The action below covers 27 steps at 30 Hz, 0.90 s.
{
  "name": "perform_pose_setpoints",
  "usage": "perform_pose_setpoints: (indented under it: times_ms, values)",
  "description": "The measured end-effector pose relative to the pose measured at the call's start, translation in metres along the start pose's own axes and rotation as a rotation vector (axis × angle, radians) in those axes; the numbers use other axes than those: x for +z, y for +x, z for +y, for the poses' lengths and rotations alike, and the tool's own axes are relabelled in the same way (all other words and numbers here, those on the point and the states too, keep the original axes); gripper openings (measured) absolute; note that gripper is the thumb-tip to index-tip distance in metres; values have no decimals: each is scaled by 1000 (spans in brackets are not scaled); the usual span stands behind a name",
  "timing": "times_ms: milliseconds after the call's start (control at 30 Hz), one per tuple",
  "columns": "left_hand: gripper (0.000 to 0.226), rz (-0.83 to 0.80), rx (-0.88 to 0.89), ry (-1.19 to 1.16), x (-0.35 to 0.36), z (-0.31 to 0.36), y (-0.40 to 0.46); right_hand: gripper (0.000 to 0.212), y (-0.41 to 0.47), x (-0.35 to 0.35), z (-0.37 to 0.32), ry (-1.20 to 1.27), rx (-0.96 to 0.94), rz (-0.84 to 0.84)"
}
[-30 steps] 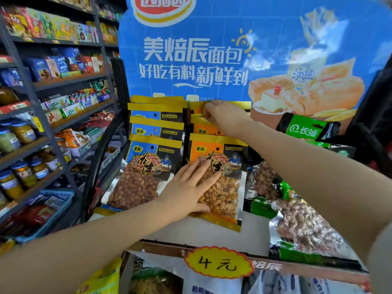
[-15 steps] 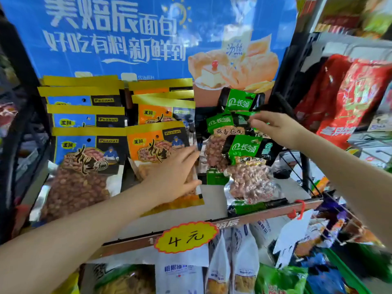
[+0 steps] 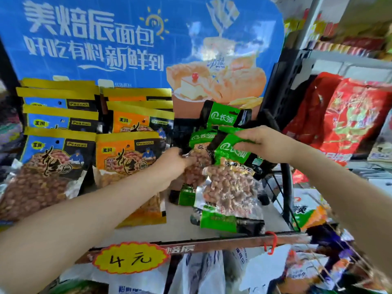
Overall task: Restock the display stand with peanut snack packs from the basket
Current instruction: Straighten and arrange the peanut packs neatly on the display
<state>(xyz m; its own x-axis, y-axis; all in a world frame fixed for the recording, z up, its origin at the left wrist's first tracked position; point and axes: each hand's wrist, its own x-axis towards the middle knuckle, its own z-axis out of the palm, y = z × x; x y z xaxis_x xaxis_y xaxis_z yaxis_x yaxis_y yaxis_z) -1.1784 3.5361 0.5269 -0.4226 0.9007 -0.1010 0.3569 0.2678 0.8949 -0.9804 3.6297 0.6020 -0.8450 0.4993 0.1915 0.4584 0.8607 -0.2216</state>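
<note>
Packs fill the stand [image 3: 191, 248]: blue packs [image 3: 57, 153] far left, orange packs [image 3: 129, 153] centre-left, both rows full as I judge it. Green packs [image 3: 229, 183] right of centre look sparse. My right hand [image 3: 267, 145] pinches a green header; my left hand [image 3: 174, 164] touches one, grip unclear. Basket out of view.

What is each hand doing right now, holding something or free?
Left hand: reaches to the rear green peanut pack; its fingers are hidden, so grip cannot be told.
Right hand: pinching the top of the front green peanut pack.
</note>
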Motion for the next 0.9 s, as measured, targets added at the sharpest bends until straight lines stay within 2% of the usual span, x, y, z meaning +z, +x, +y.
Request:
perform_pose_setpoints:
  times_ms: [67,167,300,400,433,467,533,600,667,767,833,900]
  values:
    - [41,-8,-24,-95,6,3,0,38,-3,-11,7,33,-22,29]
    - [25,-43,-92,-258,18,6,-8,29,-2,-18,9,54,-94,-34]
    - [5,-99,-163,-439,41,5,-23,29,0,-9,10,-15,-107,-54]
    - [13,-102,-235,-628,39,11,-32,27,-4,6,8,-43,-114,-13]
    - [24,-141,-229,-659,36,14,-35,25,-6,11,6,-52,-124,-17]
    - [43,-193,-208,-645,34,14,-37,22,-7,17,5,-63,-141,-33]
    - [83,-256,-120,-476,31,13,-44,17,-8,26,3,-117,-167,-58]
    - [111,-198,-76,-288,33,9,-60,15,-7,24,5,-104,-184,3]
    - [126,-134,19,-122,33,5,-73,18,-4,15,7,-52,-219,106]
    - [137,-175,183,149,37,1,-85,19,2,2,7,-48,-231,181]
    - [128,-174,206,282,41,0,-85,15,6,-2,3,-64,-279,172]
    - [114,-133,196,303,46,-3,-85,14,8,-7,-2,-88,-344,128]
